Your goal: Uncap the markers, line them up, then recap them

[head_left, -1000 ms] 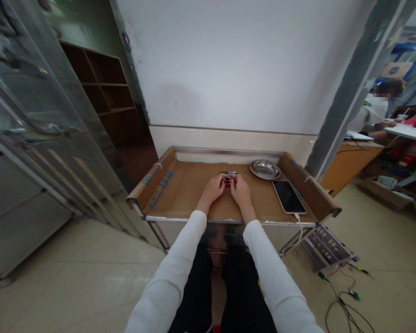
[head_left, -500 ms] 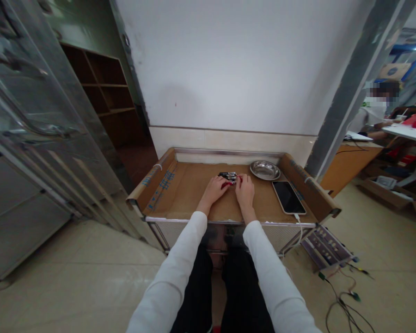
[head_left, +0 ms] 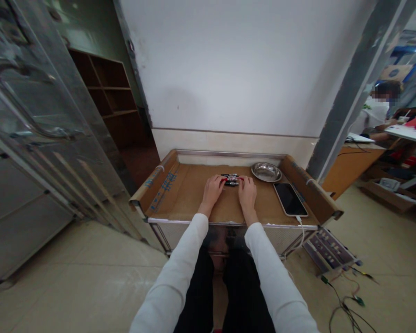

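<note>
Above the cardboard surface, a small red marker [head_left: 233, 178] with a pale middle spans the gap between my hands. My left hand [head_left: 213, 188] pinches its left end, and my right hand [head_left: 247, 188] has its fingertips closed at the right end. Several black markers [head_left: 232, 183] with white print lie directly beneath and behind it, side by side. Fingers partly cover the ends of this group. The items are small, so fine detail on them does not show.
A shiny metal bowl [head_left: 266, 171] stands at the back right of the cardboard-lined cart [head_left: 183, 203]. In front of it lies a phone [head_left: 290, 199] with a white cable. Cardboard walls flank both sides. An electrical box [head_left: 333, 252] and cables are on the floor; a person [head_left: 377, 111] sits far right.
The red marker has shifted from low by my left fingers to lying level between both hands. My left fingers have drawn slightly back from the black markers. The view has tilted a little.
</note>
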{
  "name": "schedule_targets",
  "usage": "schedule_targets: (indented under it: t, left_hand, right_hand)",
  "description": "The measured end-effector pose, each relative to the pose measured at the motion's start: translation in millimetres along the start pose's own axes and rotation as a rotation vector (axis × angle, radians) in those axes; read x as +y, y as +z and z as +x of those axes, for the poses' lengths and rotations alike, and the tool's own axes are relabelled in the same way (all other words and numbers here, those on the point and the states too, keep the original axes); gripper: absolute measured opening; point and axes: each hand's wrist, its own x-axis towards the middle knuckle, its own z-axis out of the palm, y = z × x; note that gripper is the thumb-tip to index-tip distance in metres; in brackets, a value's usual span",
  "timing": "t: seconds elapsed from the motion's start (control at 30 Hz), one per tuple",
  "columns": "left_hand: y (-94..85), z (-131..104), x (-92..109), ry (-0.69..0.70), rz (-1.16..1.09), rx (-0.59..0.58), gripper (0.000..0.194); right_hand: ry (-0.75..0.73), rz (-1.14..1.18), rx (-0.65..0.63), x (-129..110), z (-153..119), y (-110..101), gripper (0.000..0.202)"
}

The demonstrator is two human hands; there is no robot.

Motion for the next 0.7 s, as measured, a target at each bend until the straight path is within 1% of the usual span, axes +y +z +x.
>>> schedule_targets:
  t: [0.13, 0.2, 0.27, 0.33, 0.4, 0.47, 0.57, 0.63, 0.7]
  left_hand:
    - [-0.2, 0, 0, 0.002, 0.015, -0.004, 0.015]
    - [0.1, 0, -2, 0.022, -0.001, -0.013, 0.015]
    - [0.4, -1, -3, 0.026, -0.035, -0.004, 0.015]
    - [0.8, -1, -4, 0.021, -0.071, 0.014, 0.018]
    - [1.2, -1, -5, 0.014, -0.085, 0.026, 0.022]
    - [1.6, -1, -5, 0.001, -0.076, 0.029, 0.023]
    - [2.7, -1, -6, -0.069, -0.032, 0.058, 0.020]
    - [4.1, -2, -10, -0.154, 0.019, 0.100, 0.017]
    - [6.7, -4, -15, -0.248, 0.067, 0.142, 0.017]
  right_hand:
    - [-0.021, 0.032, -0.052, -2, 0, 0, 0.031]
    - [-0.070, 0.105, -0.086, -5, 0, -1, 0.033]
    - [-0.156, 0.204, -0.143, -8, -1, -3, 0.041]
    - [-0.246, 0.279, -0.198, -11, -2, -5, 0.054]
    - [-0.297, 0.308, -0.216, -13, -2, -6, 0.062]
    - [-0.316, 0.310, -0.210, -13, -2, -5, 0.064]
    - [-0.285, 0.263, -0.203, -9, -2, -1, 0.054]
    - [-0.235, 0.181, -0.224, -5, -2, 3, 0.039]
    - [-0.206, 0.097, -0.249, -2, -2, 5, 0.030]
